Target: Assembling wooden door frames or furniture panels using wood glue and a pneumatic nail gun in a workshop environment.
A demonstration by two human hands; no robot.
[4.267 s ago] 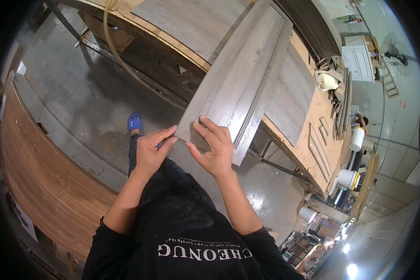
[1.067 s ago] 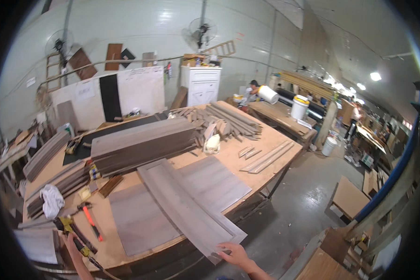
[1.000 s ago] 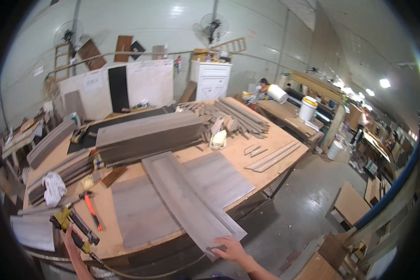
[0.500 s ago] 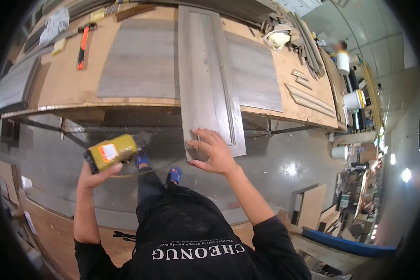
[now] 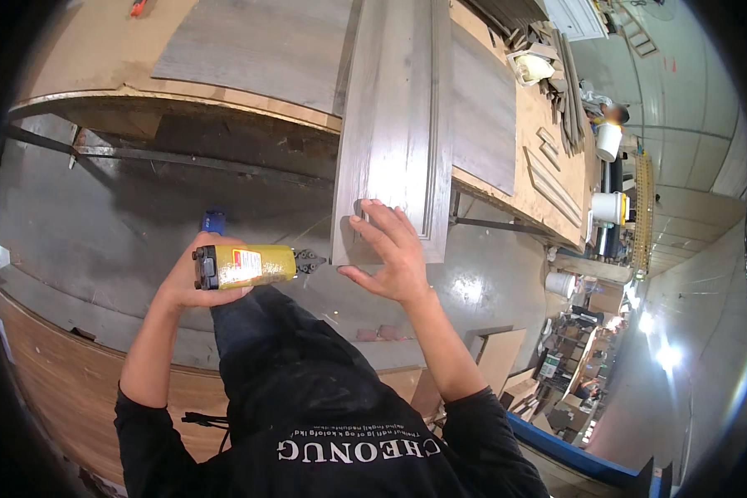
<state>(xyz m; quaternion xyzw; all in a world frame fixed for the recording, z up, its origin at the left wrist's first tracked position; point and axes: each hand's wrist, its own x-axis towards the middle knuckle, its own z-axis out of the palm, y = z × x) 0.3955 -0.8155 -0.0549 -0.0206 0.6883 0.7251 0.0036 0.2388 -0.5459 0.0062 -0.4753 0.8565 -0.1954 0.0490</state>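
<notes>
My left hand [image 5: 185,278] is wrapped round a yellow cylindrical power tool [image 5: 270,264] with dark, plier-like jaws [image 5: 309,261]. Those jaws point right and sit close to the near left corner of a long grey wooden panel [image 5: 390,108]; I cannot tell whether they touch it. The panel has a raised frame and a grooved edge, and its near end juts out past the workbench. On that end rests my right hand [image 5: 394,253], fingers spread and thumb by the near edge.
Flat grey boards [image 5: 257,50] lie on the wooden workbench [image 5: 83,58] beneath the panel. Thin wood strips [image 5: 554,191] and a heap of offcuts [image 5: 560,83] are on its right part. White buckets [image 5: 608,207] stand further right. Behind me runs a brown wooden surface [image 5: 83,365].
My left hand has brought the tool right, its jaws now level and nearer the panel's corner. My right hand stays on the panel. The view has shifted, with the bench higher in it.
</notes>
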